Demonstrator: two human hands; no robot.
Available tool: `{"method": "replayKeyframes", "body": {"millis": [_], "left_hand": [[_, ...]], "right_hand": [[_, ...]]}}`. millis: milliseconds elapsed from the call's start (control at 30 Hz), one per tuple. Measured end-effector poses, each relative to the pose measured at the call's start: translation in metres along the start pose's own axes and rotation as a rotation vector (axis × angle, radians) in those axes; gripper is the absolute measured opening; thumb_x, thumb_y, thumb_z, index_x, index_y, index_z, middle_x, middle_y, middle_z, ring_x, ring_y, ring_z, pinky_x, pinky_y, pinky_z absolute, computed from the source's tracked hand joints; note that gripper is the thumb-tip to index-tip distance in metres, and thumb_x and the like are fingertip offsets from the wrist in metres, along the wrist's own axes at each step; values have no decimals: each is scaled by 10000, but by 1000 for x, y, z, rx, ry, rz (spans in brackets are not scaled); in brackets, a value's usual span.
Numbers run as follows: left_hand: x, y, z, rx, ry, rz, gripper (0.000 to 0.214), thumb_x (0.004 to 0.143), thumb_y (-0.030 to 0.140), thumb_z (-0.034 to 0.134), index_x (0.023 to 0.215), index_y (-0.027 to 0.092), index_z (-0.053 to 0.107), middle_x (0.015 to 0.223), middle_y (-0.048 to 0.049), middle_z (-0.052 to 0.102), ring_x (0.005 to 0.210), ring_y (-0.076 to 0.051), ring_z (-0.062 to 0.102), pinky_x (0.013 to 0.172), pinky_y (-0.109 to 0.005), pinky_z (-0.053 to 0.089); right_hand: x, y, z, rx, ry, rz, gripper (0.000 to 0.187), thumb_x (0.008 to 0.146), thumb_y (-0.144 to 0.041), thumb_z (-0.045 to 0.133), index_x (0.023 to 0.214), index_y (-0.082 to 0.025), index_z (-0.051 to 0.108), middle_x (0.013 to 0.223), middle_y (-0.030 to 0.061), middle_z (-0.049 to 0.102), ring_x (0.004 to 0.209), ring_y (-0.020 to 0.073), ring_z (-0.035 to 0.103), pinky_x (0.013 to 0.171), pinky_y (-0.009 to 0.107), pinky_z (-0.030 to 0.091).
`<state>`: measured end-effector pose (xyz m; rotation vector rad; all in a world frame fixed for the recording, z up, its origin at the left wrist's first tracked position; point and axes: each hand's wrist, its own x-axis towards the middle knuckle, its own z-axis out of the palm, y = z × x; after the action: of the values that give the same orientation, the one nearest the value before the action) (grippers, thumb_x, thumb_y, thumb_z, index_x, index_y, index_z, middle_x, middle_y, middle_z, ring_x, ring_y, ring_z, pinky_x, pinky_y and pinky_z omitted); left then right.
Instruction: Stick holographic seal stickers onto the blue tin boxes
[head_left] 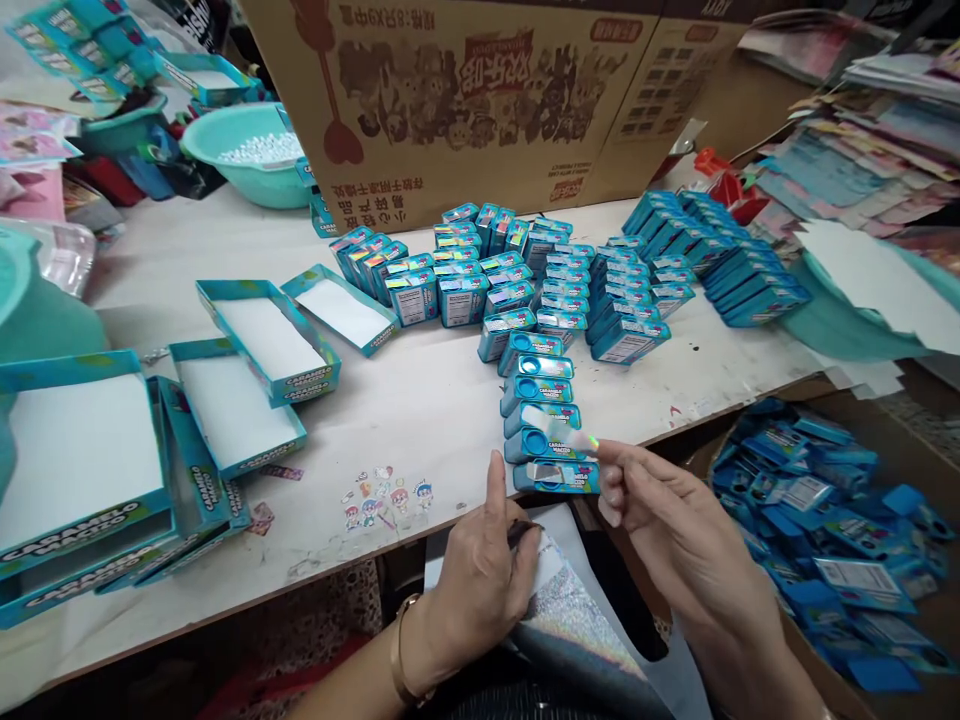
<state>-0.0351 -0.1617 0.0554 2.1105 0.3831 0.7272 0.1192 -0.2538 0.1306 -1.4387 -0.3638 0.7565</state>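
A small shiny holographic sticker strip (570,432) is pinched in the right hand (675,530) above small blue "CARAMELO MACIZO" boxes (551,440) lined on the white counter (420,400). The left hand (480,580) grips a glittery sticker sheet (570,610) at the counter's edge.

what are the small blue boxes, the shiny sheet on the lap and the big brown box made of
Small blue boxes: likely thin printed card, glossy, with folded edges. Shiny sheet: seemingly holographic foil, rainbow sparkle. Big brown box: corrugated cardboard, matte, printed.
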Motion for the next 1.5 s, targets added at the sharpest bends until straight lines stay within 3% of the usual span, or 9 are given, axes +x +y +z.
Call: {"method": "replayKeyframes", "body": {"millis": [167, 367, 567, 767, 933, 1000, 1100, 1267, 1500], "left_hand": [[6, -12, 0, 36, -91, -96, 903, 930, 107, 453, 1564, 150, -189, 829, -34, 696, 632, -159, 622, 659, -295, 556], [10, -24, 6, 37, -133, -147, 893, 922, 113, 443, 1564, 142, -177, 817, -29, 700, 650, -182, 646, 656, -329, 561], [12, -30, 11, 8, -150, -210, 884, 931, 135, 446, 1566, 144, -168, 853, -48, 716, 688, -200, 664, 681, -358, 565], [13, -36, 16, -10, -189, -174, 816, 943, 131, 414, 1587, 194, -84, 876, -50, 711, 685, -199, 651, 651, -341, 552], [11, -40, 23, -37, -213, -201, 795, 942, 133, 421, 1596, 195, -28, 873, -46, 702, 698, -188, 650, 660, -312, 542], [10, -41, 26, -41, -206, -214, 787, 944, 137, 419, 1598, 193, -15, 863, -44, 698, 697, -188, 648, 664, -312, 541], [9, -43, 29, -47, -196, -222, 783, 939, 137, 414, 1600, 188, -3, 845, -44, 696, 681, -194, 640, 652, -323, 537], [7, -46, 30, -21, -214, -241, 768, 942, 155, 415, 1600, 176, 19, 838, -51, 700, 707, -216, 652, 674, -351, 538], [7, -47, 29, 26, -235, -288, 737, 937, 176, 429, 1596, 182, 100, 975, -97, 732, 817, -241, 696, 719, -359, 546]], "right_hand": [[13, 4, 3, 148, -106, 281, 274, 746, -428, 806, 876, -187, 800, 706, 21, 569, 525, 70, 394, 412, 188, 332], [25, -3, 3, 135, -135, 484, 321, 718, -448, 827, 899, -185, 793, 755, -9, 526, 487, 26, 296, 388, 173, 235], [32, -6, 5, 121, -121, 566, 347, 670, -476, 859, 864, -196, 792, 758, -23, 502, 485, 14, 273, 399, 177, 208], [33, -5, 6, 72, -84, 576, 381, 650, -493, 864, 873, -196, 778, 747, -22, 511, 474, 19, 271, 400, 186, 187], [32, 7, -1, -58, -64, 464, 393, 733, -513, 802, 938, -182, 749, 584, -59, 433, 453, 43, 263, 403, 188, 193], [31, 15, -2, -144, -61, 355, 393, 769, -519, 775, 972, -185, 735, 590, -50, 464, 488, 69, 355, 431, 195, 279], [29, 25, 3, -319, -31, 109, 353, 797, -511, 749, 956, -197, 724, 784, 9, 599, 641, 121, 511, 553, 244, 429], [30, 34, 17, -700, 53, -215, 237, 876, -407, 680, 752, -205, 677, 712, -25, 547, 557, 93, 428, 520, 238, 373], [35, 36, 19, -909, 160, -388, 213, 934, -320, 611, 753, -209, 625, 732, -34, 546, 566, 94, 474, 547, 239, 388]]}}
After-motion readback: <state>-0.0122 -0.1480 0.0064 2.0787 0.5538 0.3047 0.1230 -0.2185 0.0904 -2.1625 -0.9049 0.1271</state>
